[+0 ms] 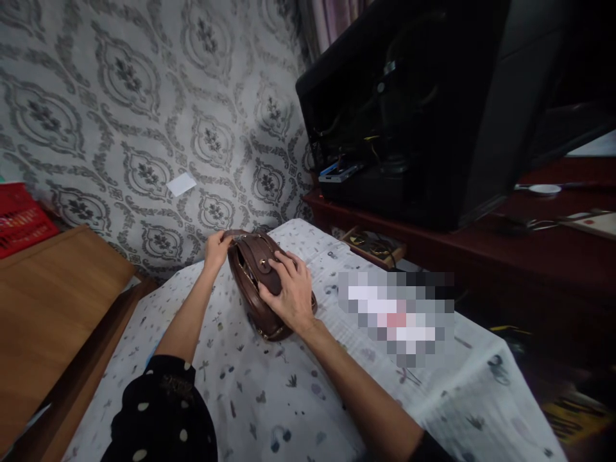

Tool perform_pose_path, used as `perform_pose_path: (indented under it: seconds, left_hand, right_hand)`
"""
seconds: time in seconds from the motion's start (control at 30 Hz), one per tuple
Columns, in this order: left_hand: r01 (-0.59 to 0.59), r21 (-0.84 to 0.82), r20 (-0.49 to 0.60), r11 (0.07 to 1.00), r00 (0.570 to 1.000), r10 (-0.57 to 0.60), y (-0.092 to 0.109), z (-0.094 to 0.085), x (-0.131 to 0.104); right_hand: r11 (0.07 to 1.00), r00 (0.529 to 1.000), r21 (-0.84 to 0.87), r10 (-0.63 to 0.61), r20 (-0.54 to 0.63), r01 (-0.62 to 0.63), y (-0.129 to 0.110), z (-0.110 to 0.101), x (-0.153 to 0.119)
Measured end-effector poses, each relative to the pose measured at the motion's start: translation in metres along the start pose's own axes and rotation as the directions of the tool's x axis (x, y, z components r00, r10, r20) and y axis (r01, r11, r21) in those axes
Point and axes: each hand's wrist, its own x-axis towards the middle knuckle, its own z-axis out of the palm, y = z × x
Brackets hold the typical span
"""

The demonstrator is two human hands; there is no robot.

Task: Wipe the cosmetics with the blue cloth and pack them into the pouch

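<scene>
A brown leather-look handbag (260, 256) with gold-coloured zips and a round snap on its tab rests on a white cloth with small printed motifs. At the bag's far end, my left hand (216, 251) has its fingers closed on the bag's edge or handle; which of the two, I cannot tell. My right hand (291, 292) lies over the top, its thumb and fingers apart and gripping across the bag near the snap. A dark gap shows along the zip on the left side. The contents are hidden.
The printed cloth (240, 398) covers the surface under the bag. To the left stands a wooden panel (62, 301) with a red item (24, 218). At right are a black cabinet (394, 128), a small open box (373, 247) and a blurred-out patch (397, 317). Patterned wall (144, 96) behind.
</scene>
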Motion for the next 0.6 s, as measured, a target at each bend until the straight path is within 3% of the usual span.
perform_pose_path:
  seconds: [0.2, 0.37, 0.6]
  left_hand:
    - [-0.059, 0.048, 0.010, 0.997, 0.998, 0.059, 0.018, -0.005, -0.022]
    - [-0.097, 0.097, 0.075, 0.991, 0.993, 0.090, 0.039, -0.007, -0.023]
    - [-0.146, 0.152, 0.168, 0.978, 0.978, 0.120, 0.069, 0.020, -0.013]
  right_hand:
    - [1.000, 1.000, -0.011, 0.017, 0.020, -0.017, -0.001, -0.001, 0.001]
    - [1.000, 1.000, 0.019, 0.012, 0.014, -0.012, -0.001, -0.005, 0.000]
    - [0.998, 0.999, 0.059, -0.013, -0.030, 0.015, -0.003, -0.008, -0.001]
